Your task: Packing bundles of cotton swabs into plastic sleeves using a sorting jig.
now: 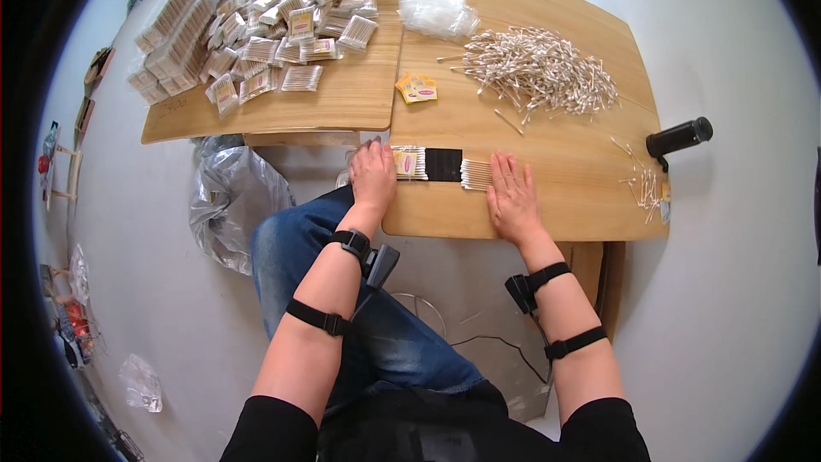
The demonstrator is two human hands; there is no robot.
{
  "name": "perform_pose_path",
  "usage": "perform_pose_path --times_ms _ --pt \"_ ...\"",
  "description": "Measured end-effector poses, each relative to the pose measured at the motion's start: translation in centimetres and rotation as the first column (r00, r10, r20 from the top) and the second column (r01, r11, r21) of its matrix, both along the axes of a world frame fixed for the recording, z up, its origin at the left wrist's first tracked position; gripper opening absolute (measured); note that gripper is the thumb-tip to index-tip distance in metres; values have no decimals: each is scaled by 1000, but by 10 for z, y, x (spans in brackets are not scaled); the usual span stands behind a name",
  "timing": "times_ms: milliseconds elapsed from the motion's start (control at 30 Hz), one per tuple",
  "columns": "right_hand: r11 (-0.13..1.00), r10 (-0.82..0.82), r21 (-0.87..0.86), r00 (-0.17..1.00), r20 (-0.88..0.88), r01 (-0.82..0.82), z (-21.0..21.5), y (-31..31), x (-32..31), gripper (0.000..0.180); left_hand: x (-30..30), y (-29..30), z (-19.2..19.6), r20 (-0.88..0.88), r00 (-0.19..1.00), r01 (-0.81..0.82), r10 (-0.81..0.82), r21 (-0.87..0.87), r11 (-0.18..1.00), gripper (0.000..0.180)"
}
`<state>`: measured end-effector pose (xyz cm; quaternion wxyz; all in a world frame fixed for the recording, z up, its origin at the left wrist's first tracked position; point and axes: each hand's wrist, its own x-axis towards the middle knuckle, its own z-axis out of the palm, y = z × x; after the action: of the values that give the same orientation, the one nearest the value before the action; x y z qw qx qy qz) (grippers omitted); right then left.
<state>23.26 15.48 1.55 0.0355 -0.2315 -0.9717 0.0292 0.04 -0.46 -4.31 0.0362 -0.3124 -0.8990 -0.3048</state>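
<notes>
At the near edge of the table, a clear packet of cotton swabs (pixel 417 163) with a yellow card (pixel 404 163) lies at the left end of a black flat strip (pixel 444 165). My left hand (pixel 374 176) is closed on the packet's left end, its fingers bent over it and partly hiding it. A flat row of loose cotton swabs (pixel 475 174) lies at the strip's right end. My right hand (pixel 513 197) rests palm down, fingers stretched, against the right end of that row and covers part of it.
A heap of loose cotton swabs (pixel 543 73), empty clear bags (pixel 438 14) and yellow cards (pixel 416 88) lie farther back. Filled packets (pixel 299 26) pile up at the far left. A black cylinder (pixel 680 137) and scattered swabs (pixel 643 184) are at the right edge.
</notes>
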Motion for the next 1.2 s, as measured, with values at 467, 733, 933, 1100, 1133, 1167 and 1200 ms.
perform_pose_path --times_ms 467,733,933,1100,1133,1167,1200 --pt "999 41 -35 997 67 -39 1 -15 -49 62 7 5 2 170 984 38 -50 73 997 40" --pt "994 102 -21 991 -86 -104 -7 -42 -82 62 6 6 -3 111 993 35 -43 78 996 39" --pt "996 91 -18 993 -80 -93 -5 -48 -86 63 7 6 -1 97 995 29 -33 41 999 40" --pt "970 64 -222 984 -166 -100 -8 -32 -77 64 -7 1 0 87 995 31 -53 234 972 35" --pt "947 45 -295 964 -263 -124 -7 -27 -74 64 -13 1 4 89 993 48 -81 328 944 34" --pt "947 45 -297 965 -259 -124 -7 -25 -70 64 -15 1 7 93 992 46 -81 327 944 34" --pt "962 48 -253 977 -207 -101 -6 -24 -64 67 -17 1 11 207 978 -62 -10 341 938 33"
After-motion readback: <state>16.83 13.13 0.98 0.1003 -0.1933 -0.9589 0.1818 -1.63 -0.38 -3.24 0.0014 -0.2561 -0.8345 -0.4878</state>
